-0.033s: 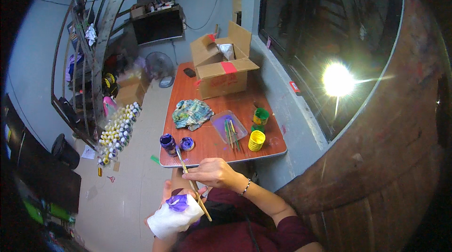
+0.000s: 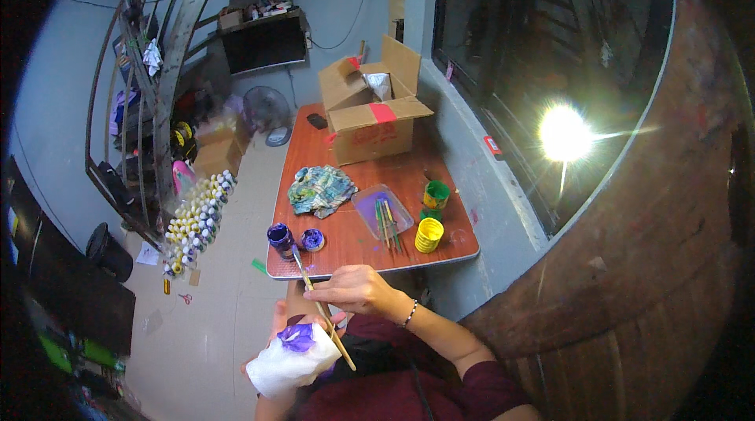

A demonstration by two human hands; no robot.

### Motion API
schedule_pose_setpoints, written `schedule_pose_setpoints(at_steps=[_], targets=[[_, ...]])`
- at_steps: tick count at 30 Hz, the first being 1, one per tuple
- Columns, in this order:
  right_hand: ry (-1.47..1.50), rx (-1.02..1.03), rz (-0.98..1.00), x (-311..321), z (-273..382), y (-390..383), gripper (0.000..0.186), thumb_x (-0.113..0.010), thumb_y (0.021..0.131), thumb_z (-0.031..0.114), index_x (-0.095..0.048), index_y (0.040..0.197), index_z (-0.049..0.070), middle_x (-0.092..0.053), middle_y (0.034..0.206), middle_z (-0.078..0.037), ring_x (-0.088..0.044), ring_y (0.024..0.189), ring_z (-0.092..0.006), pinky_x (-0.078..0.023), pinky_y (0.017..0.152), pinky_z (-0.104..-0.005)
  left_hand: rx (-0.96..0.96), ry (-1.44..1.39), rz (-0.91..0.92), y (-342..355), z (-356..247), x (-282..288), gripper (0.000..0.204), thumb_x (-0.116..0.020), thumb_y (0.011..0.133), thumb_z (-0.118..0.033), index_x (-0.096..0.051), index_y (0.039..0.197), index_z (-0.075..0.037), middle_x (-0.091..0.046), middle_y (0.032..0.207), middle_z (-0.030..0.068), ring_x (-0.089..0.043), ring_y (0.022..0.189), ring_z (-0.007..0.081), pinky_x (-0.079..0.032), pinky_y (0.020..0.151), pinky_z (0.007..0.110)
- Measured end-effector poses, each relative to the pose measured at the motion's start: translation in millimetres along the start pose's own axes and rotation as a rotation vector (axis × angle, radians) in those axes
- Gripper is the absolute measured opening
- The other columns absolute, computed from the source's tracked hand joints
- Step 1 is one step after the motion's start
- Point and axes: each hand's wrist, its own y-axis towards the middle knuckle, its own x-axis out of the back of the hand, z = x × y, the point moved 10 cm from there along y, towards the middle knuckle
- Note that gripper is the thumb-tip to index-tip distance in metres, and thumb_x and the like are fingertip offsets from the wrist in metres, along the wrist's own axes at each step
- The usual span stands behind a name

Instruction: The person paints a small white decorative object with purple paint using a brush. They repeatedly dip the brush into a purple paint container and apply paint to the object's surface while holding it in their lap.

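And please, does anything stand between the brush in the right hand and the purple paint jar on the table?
No, nothing visible does: the brush in the right hand appears to reach the side of the paint jar; whether they touch is unclear. The purple-stained lid or dish lies to the right, off that line.

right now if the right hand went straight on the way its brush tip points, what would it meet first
Most likely the purple paint jar on the table: the brush in the right hand points toward it, its tip overlapping the jar's edge in the picture. Depth is unclear, so they may touch.
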Motion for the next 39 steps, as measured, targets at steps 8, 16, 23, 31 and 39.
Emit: schedule_pose_setpoints(at_steps=[8, 16, 23, 31, 39], targets=[[0.049, -0.385, -0.01, 18.6, -41.8, -22.8, 0.023, -0.064, 0.073, 0.003, -0.064, 0.096, 0.005, -0.065, 0.083, -0.007, -0.061, 0.07, -0.0218, -0.048, 0.064, -0.0305, -0.071, 0.489, -0.108, -3.8, 1.4, -34.1, 0.056, -0.029, 0.09, -0.049, -0.048, 0.105, 0.001, -0.058, 0.095, 0.0139, -0.055, 0.092, 0.0216, -0.031, 0.098, 0.037], [-1.574, -0.802, -1.009, 281.5, -9.2, -88.1, 0.066, -0.063, 0.078, 0.02, -0.026, 0.13, 0.002, -0.015, 0.137, -0.025, -0.018, 0.127, -0.0387, -0.021, 0.1, -0.0524, -0.368, 2.101, -0.501, -19.2, -43.2, -42.1, 0.025, -0.031, 0.09, -0.026, -0.049, 0.099, -0.011, -0.054, 0.096, 0.0025, -0.05, 0.098, 0.0091, -0.003, 0.105, 0.051], [-1.844, -1.228, -1.054, 332.6, -73.8, -132.0, 0.068, -0.062, 0.076, 0.03, -0.028, 0.128, 0.003, 0.003, 0.137, -0.029, -0.001, 0.123, -0.0557, -0.012, 0.094, -0.067, -0.541, 1.062, -0.592, -38.5, -72.1, -11.2, 0.05, -0.033, 0.086, -0.053, -0.055, 0.096, -0.01, -0.055, 0.099, 0.0083, -0.055, 0.09, 0.0239, -0.043, 0.084, 0.047], [-1.928, -1.08, -1.081, 327.4, -74.8, -124.2, 0.043, -0.057, 0.078, 0.018, -0.042, 0.116, 0.007, -0.007, 0.135, -0.03, -0.009, 0.122, -0.0522, -0.014, 0.091, -0.0685, -0.708, 0.671, 0.297, -62.3, -75.8, -38.7, 0.122, -0.07, 0.052, -0.063, 0.0, 0.139, -0.015, -0.041, 0.119, 0.022, -0.043, 0.11, 0.0337, -0.028, 0.102, 0.046], [-1.917, -0.972, -1.144, 329.5, -56.0, -122.9, 0.037, -0.054, 0.079, 0.018, -0.044, 0.114, 0.009, -0.041, 0.112, -0.023, -0.037, 0.104, -0.0382, -0.03, 0.082, -0.0517, -0.416, -0.307, -0.389, -49.1, -78.9, 39.1, 0.07, -0.031, 0.077, -0.071, -0.056, 0.086, -0.006, -0.054, 0.082, 0.0082, -0.057, 0.065, 0.0254, -0.05, 0.058, 0.038]])
